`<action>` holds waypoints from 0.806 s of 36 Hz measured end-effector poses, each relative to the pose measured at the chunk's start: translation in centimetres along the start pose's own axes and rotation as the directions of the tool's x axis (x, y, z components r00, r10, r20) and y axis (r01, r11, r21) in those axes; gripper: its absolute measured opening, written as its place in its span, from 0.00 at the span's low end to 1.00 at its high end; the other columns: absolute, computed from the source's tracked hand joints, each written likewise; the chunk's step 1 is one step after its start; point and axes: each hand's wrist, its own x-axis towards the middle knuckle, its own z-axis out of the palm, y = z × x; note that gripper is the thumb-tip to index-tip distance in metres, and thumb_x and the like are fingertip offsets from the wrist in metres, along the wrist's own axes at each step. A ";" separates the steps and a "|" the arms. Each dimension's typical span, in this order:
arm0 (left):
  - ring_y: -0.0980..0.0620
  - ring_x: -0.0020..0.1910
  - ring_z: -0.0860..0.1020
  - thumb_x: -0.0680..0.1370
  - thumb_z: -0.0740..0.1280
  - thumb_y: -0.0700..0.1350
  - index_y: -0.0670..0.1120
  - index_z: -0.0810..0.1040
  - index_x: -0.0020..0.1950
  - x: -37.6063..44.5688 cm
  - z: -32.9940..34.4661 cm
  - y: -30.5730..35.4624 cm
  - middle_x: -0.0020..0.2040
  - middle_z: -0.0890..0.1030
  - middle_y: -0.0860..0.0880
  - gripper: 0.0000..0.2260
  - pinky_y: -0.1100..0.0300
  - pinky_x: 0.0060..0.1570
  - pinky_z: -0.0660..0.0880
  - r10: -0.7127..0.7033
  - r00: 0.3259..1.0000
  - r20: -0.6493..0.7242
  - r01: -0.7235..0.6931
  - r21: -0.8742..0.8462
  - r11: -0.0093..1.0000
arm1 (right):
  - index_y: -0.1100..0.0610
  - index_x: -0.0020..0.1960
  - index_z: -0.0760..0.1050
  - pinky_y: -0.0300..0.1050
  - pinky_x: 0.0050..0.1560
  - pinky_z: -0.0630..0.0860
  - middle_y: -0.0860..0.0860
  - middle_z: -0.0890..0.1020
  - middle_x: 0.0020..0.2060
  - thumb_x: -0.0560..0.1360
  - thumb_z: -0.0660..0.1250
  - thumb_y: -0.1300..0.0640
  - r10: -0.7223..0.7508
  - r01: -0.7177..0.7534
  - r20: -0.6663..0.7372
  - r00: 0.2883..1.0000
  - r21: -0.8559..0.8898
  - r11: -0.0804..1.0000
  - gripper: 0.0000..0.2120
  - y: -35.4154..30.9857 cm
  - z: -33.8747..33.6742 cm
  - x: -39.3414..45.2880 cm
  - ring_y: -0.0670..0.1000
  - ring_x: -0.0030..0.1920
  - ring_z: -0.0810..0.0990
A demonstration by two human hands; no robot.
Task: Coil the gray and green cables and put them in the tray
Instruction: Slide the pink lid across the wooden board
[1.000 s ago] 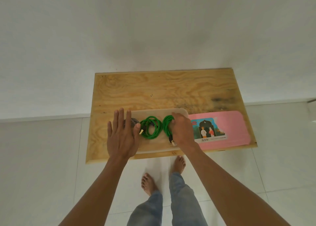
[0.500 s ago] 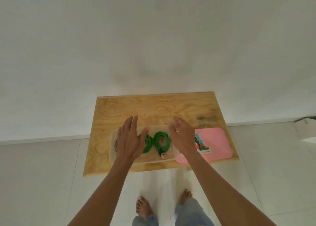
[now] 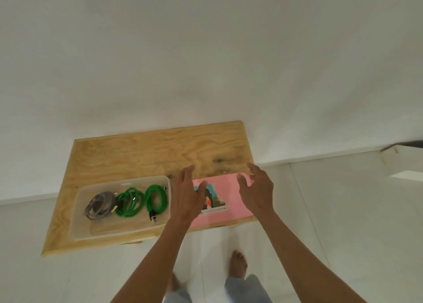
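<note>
Lighting: soft, even, daylight-like; no glare is seen. Shadows: faint, laid on the white tiled floor [image 3: 320, 211] under the pale plywood table [image 3: 148, 156]. Sharpness: slight motion blur is shown throughout, most on both hands. Distortion: wide-angle bending is noted at the edges.

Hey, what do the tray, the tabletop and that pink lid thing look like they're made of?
The tray looks like translucent, frosted plastic: the wood shows dimly through its walls. The tabletop appears to be unfinished plywood, with swirling grain and dark stains. The pink lid is probably smooth, opaque plastic with a printed picture label, though that is less certain.
</note>
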 end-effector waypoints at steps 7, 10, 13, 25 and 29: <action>0.39 0.73 0.65 0.77 0.70 0.47 0.38 0.67 0.74 -0.1 6.4 -2.4 0.72 0.71 0.39 0.28 0.46 0.72 0.61 -0.224 0.974 0.046 0.209 0.214 0.954 | 0.53 0.75 0.65 0.48 0.69 0.68 0.53 0.69 0.72 0.78 0.66 0.50 0.020 0.004 0.158 0.987 -0.149 0.989 0.27 6.5 1.2 1.9 0.54 0.72 0.67; 0.37 0.72 0.66 0.75 0.73 0.49 0.38 0.69 0.71 0.1 8.2 -3.8 0.71 0.71 0.37 0.30 0.43 0.71 0.64 -0.212 0.977 0.041 0.191 0.287 0.939 | 0.50 0.77 0.61 0.53 0.72 0.66 0.52 0.61 0.77 0.79 0.64 0.47 0.004 0.045 0.209 0.978 -0.232 0.972 0.29 8.0 2.5 2.5 0.55 0.75 0.60; 0.36 0.73 0.66 0.73 0.75 0.50 0.38 0.70 0.71 0.4 9.7 -4.6 0.73 0.70 0.37 0.31 0.41 0.71 0.65 -0.178 0.984 0.017 0.162 0.337 0.928 | 0.49 0.78 0.57 0.58 0.74 0.62 0.53 0.56 0.79 0.78 0.62 0.43 -0.025 0.098 0.245 0.969 -0.293 0.951 0.31 9.3 3.4 2.8 0.57 0.78 0.53; 0.36 0.80 0.46 0.69 0.66 0.72 0.49 0.52 0.79 1.6 13.3 -3.7 0.80 0.50 0.35 0.47 0.39 0.77 0.48 -0.365 0.920 -0.143 0.390 0.244 0.888 | 0.49 0.80 0.48 0.55 0.73 0.63 0.54 0.50 0.80 0.80 0.57 0.41 0.040 0.010 0.213 0.976 -0.230 0.973 0.33 12.7 3.6 5.1 0.57 0.78 0.53; 0.35 0.78 0.52 0.68 0.69 0.70 0.50 0.55 0.78 1.7 13.2 -3.0 0.78 0.56 0.35 0.46 0.37 0.76 0.51 -0.377 0.917 -0.132 0.397 0.192 0.898 | 0.50 0.80 0.48 0.56 0.73 0.63 0.52 0.49 0.80 0.80 0.59 0.42 0.069 -0.025 0.194 0.978 -0.224 0.974 0.34 11.9 3.1 4.8 0.56 0.79 0.53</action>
